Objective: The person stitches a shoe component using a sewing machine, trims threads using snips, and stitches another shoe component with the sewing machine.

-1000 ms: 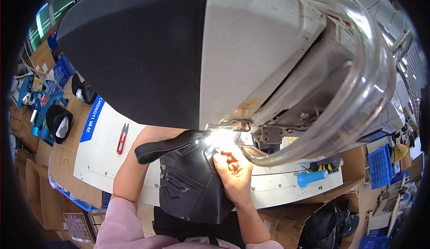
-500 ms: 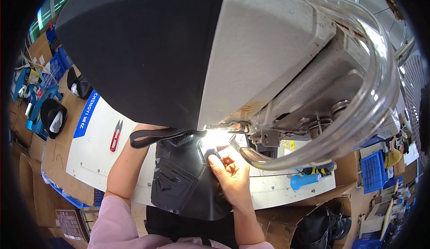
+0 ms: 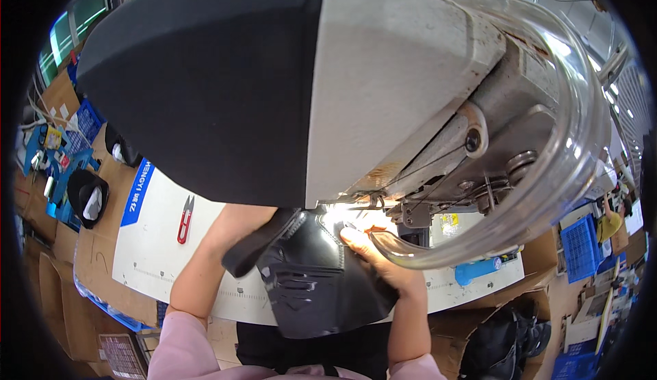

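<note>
A black stitched leather piece (image 3: 308, 270), like a shoe or boot upper, lies under the sewing machine (image 3: 383, 99) and hangs over the table's front edge. Ridged panels and a seam show on its face; a black strap loop (image 3: 263, 240) sticks out at its left. My right hand (image 3: 376, 257) grips the piece's right edge near the needle, thumb on top, its fingertips partly lost in the bright lamp glare. My left hand (image 3: 254, 219) reaches beneath the machine head beyond the strap. Its fingers are hidden there.
Red-handled thread snips (image 3: 185, 221) lie on the white table (image 3: 154, 243) at left. A clear curved guard (image 3: 568, 154) arches at right. A blue bottle-like object (image 3: 479, 269) sits on the table's right. Black items fill a carton (image 3: 479, 311) at lower right.
The leather piece has turned and shifted right, its strap loop now hanging lower. My right hand has moved right, my left forearm inward. A lever on the machine has dropped into view.
</note>
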Demonstrator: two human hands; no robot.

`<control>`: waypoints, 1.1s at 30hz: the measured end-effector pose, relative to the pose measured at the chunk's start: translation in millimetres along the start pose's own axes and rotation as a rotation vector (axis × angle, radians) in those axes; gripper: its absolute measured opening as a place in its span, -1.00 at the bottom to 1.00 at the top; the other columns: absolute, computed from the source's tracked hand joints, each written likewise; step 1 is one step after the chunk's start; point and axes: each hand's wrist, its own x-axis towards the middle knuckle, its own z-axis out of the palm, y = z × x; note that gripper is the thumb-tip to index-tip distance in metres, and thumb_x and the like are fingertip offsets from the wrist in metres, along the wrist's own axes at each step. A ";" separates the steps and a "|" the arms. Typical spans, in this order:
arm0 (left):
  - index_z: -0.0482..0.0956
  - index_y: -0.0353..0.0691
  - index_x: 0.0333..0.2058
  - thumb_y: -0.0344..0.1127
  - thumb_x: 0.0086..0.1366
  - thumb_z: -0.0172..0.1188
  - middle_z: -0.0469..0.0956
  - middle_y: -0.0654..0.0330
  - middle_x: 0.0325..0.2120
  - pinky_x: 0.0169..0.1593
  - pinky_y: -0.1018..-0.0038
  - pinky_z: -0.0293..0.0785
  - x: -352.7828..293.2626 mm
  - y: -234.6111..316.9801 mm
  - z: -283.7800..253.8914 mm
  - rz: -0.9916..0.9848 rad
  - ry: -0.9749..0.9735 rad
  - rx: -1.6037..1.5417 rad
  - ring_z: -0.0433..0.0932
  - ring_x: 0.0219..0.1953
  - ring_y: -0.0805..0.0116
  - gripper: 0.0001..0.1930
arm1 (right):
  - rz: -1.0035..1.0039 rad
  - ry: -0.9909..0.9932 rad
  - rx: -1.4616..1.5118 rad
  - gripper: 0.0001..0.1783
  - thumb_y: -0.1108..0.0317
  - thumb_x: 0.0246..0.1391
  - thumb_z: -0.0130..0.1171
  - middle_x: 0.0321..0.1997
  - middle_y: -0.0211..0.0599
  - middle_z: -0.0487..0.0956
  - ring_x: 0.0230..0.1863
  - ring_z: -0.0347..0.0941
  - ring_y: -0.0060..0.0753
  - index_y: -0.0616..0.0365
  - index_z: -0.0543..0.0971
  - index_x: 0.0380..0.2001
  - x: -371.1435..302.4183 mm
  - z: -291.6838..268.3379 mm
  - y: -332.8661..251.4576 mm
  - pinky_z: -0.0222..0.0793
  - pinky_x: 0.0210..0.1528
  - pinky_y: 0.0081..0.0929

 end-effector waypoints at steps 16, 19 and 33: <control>0.50 -0.44 -0.26 -0.52 0.22 0.04 0.56 0.16 -0.33 -0.20 0.44 0.43 -1.7 -30.6 11.1 0.153 0.148 -0.132 0.51 -0.29 0.34 -0.85 | -0.072 0.188 0.053 -0.72 0.20 0.18 0.12 -0.49 -0.45 0.43 -0.37 0.30 -0.55 0.21 0.50 -0.45 3.0 16.0 33.2 0.21 -0.18 -0.49; 0.51 -0.45 -0.25 -0.49 0.23 0.05 0.56 0.16 -0.32 -0.19 0.45 0.43 -3.7 -44.5 -14.9 0.135 0.169 -0.044 0.52 -0.27 0.34 -0.84 | -0.080 0.282 0.086 -0.80 0.31 0.13 0.18 -0.50 -0.46 0.43 -0.41 0.30 -0.56 0.22 0.50 -0.47 0.8 27.6 12.1 0.22 -0.28 -0.49; 0.44 -0.52 -0.10 -0.19 0.42 -0.16 0.39 0.35 -0.84 -0.54 0.70 0.25 -145.5 52.0 -14.8 0.157 0.435 0.139 0.34 -0.79 0.62 -0.58 | 0.037 0.616 0.367 -0.76 0.40 -0.01 0.34 -0.61 -0.47 0.40 -0.59 0.22 -0.67 0.27 0.49 -0.56 -3.4 53.9 -36.1 0.13 -0.53 -0.60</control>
